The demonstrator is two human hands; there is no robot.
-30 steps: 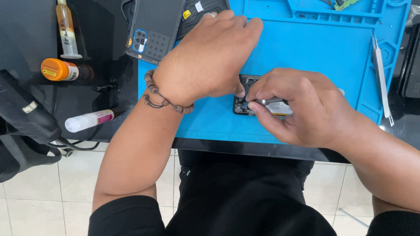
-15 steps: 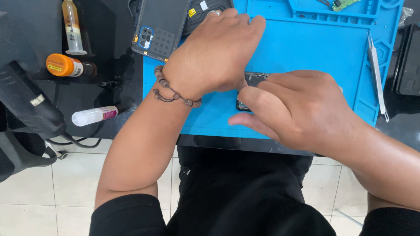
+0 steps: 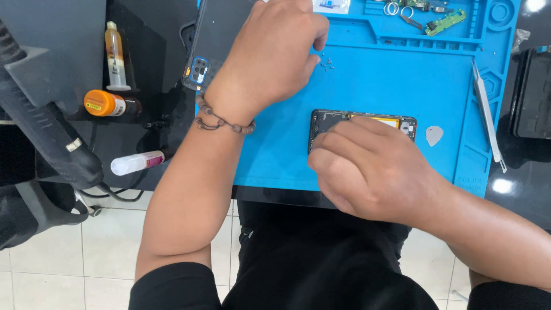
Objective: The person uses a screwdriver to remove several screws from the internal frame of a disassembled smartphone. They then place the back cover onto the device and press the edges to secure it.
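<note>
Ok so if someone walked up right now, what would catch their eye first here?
Probably the bright blue work mat filling the bench, with an opened phone lying near its front edge under the right hand. The left hand, a bead bracelet on its wrist, reaches toward a scatter of tiny screws further back. Off the mat to the left sits an orange-capped bottle.

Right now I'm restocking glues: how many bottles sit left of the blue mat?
3: a tall amber bottle standing at top, an orange-capped bottle lying below it, a white bottle lying lowest. Others may be hidden.
</note>
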